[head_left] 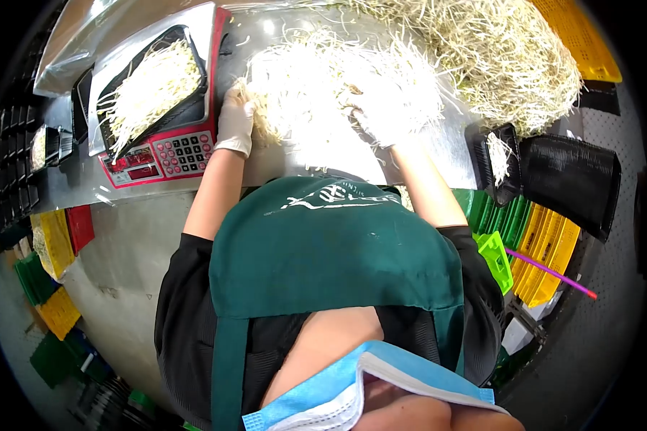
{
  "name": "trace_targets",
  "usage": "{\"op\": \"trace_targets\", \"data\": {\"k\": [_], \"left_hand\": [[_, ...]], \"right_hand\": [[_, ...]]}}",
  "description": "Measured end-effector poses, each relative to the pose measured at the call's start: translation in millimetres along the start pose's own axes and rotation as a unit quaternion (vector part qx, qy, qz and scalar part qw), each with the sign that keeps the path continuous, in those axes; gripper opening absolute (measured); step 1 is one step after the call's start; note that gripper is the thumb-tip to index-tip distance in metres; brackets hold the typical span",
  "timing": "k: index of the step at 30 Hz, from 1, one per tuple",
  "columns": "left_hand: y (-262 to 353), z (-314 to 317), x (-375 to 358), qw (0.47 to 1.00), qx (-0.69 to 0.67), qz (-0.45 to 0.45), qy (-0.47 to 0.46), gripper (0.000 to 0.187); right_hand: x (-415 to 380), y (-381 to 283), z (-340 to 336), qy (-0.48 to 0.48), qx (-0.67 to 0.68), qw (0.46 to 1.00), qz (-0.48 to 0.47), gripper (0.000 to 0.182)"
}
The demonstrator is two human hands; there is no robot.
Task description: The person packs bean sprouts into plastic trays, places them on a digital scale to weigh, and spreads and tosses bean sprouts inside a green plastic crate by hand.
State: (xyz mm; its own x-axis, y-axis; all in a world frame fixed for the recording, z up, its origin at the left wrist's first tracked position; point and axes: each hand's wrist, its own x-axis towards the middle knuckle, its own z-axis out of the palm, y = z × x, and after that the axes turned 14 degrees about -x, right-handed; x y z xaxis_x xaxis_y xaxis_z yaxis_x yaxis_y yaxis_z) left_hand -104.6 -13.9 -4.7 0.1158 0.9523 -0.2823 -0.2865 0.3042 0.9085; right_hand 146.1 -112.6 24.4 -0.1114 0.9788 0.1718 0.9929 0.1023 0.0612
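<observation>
A loose pile of pale bean sprouts [302, 75] spreads over the metal table in front of me, partly washed out by glare. My left hand [235, 123], in a white glove, is at the pile's left edge, fingers curled around a clump of sprouts. On the other side, my right hand [374, 128], also gloved, reaches into the sprouts; its fingers are partly buried and lost in the brightness. Left of my left hand, a black tray [201, 65] heaped with sprouts sits tilted on a red digital scale [185, 154].
A large mound of sprouts [510, 65] rises at the back right, beside a yellow crate [579, 36]. Black trays [569, 176] lie at the table's right end, one holding a few sprouts. Stacked black trays [18, 154] stand far left. Green and yellow crates [548, 251] are below.
</observation>
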Motion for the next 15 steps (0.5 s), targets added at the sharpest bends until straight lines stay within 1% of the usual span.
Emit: {"op": "trace_targets", "data": {"k": [1,2,3,4,5,6,7,8,9,10,11,13,14,15], "left_hand": [[1.3,-2.6,-3.2,0.999,-0.042,-0.025,0.004,0.047],[1.9,-5.0,-4.8,0.995,-0.085,-0.05,0.007,0.05],[-5.6,-9.0,-3.1,0.994,-0.093,-0.04,0.036,0.055],[-11.8,-14.8,-1.0,0.994,-0.094,-0.039,0.041,0.055],[-17.1,-20.3,1.2,0.994,-0.096,-0.032,0.027,0.056],[-19.9,-21.4,2.7,0.995,-0.098,-0.026,0.01,0.058],[-11.8,-10.8,-3.5,0.993,-0.116,-0.019,0.032,0.059],[-12.7,-12.6,-2.5,0.994,-0.109,-0.02,0.015,0.06],[-12.5,-13.3,-1.8,0.995,-0.098,-0.017,0.014,0.061],[-11.8,-14.1,-1.6,0.996,-0.086,-0.016,0.015,0.062],[-11.8,-14.9,-1.2,0.994,-0.103,-0.021,0.007,0.063],[-8.3,-12.1,-4.2,0.994,-0.104,-0.03,0.012,0.062],[-7.7,-11.6,-5.4,0.993,-0.106,-0.038,0.017,0.061],[-10.8,-13.3,-3.8,0.993,-0.107,-0.04,0.019,0.061]], "right_hand": [[5.7,-2.3,7.3,0.001,-0.021,0.999,-0.037,0.02],[8.9,-1.9,17.2,0.002,-0.019,0.999,-0.044,0.02],[10.0,0.4,25.9,0.001,0.012,1.0,-0.01,0.02],[9.7,1.9,32.8,-0.002,0.043,0.999,0.026,0.021],[12.8,-0.2,24.6,-0.003,0.044,0.999,0.025,0.021],[17.9,-1.4,5.0,-0.099,0.039,0.993,0.05,0.021],[20.0,-0.2,-15.6,-0.193,0.031,0.978,0.076,0.021],[13.8,4.0,-38.7,-0.195,0.027,0.977,0.08,0.021],[-0.5,9.9,-64.4,-0.078,0.107,0.982,0.131,0.021],[-18.4,17.3,-80.9,0.039,0.184,0.966,0.179,0.022],[-40.9,35.2,-85.4,0.06,0.304,0.933,0.184,0.025],[-92.0,71.6,-99.8,-0.011,0.407,0.876,0.258,0.032],[-117.4,80.6,-110.8,-0.104,0.388,0.855,0.327,0.035],[-140.4,85.0,-117.3,-0.214,0.234,0.893,0.32,0.036]]}}
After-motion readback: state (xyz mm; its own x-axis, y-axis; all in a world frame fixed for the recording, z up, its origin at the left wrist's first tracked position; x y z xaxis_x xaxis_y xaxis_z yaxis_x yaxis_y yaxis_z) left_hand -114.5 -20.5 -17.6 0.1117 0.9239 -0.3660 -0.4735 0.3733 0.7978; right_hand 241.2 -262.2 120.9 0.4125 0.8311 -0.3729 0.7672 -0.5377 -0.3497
